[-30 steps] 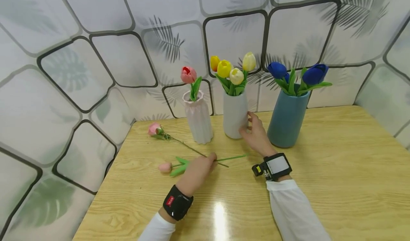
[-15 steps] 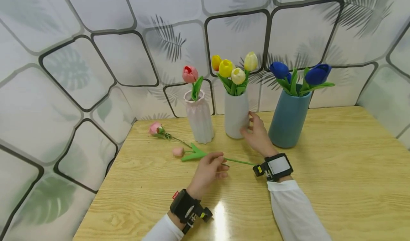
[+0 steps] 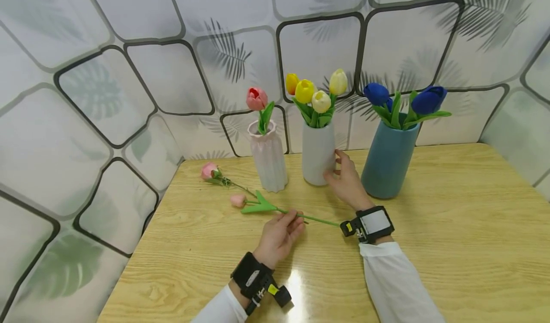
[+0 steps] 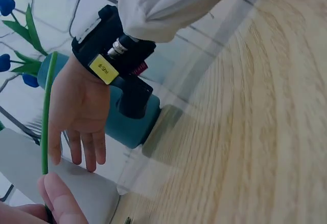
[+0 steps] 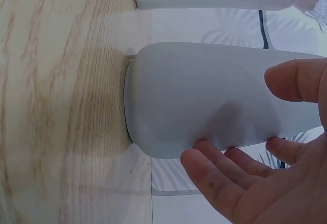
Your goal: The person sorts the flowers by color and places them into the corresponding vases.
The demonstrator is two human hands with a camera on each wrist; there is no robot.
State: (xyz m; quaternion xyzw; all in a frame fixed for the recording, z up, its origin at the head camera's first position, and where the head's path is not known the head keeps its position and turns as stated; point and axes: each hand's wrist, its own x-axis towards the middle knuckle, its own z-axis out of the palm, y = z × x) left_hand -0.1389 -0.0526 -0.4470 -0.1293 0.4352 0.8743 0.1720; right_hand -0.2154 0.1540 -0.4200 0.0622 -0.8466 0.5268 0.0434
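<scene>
My left hand [image 3: 278,237] pinches the green stem of a pale pink tulip [image 3: 238,200] between thumb and fingers, with the bloom pointing left and the stem's end reaching toward the right wrist. In the left wrist view the stem [image 4: 46,116] rises from the fingertips. My right hand [image 3: 346,182] is at the right side of the white vase [image 3: 315,156]. Its fingertips [image 5: 196,160] lie right at the vase wall, while the thumb overlaps it in the right wrist view. Yellow and cream tulips [image 3: 312,94] stand in this vase.
To the left is a pale pink vase [image 3: 268,163] with one pink tulip [image 3: 257,98]. A teal vase [image 3: 388,163] with blue tulips [image 3: 425,99] stands close right of my right hand. A pink rose [image 3: 209,171] lies on the wooden table [image 3: 180,265], its stem running under the held tulip.
My left hand has lifted the pale pink tulip's stem and shifted it to the right and back, turning at the wrist. My right hand has stayed at the white vase.
</scene>
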